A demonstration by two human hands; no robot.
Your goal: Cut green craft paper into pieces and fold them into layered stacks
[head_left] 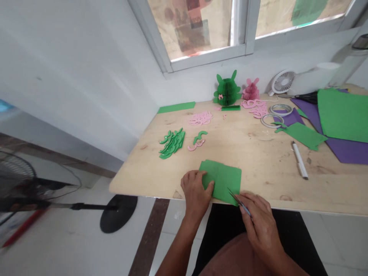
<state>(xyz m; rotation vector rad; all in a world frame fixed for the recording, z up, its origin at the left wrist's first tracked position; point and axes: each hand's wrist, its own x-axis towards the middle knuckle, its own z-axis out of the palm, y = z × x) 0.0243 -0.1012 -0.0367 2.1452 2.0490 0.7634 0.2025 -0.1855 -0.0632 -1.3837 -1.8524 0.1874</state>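
One green square (224, 177) at counter (149, 174) edge, left hand (197, 189) on it, grip spread, right hand (260, 218), grip closed round one tool (236, 199), handle partly hidden, two tape rolls (272, 127), purple sheet (347, 151) cut off.

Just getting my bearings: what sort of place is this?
Likely a paper-craft workspace: on the wooden table are a green sheet, a pile of green cutouts and a green paper figure.
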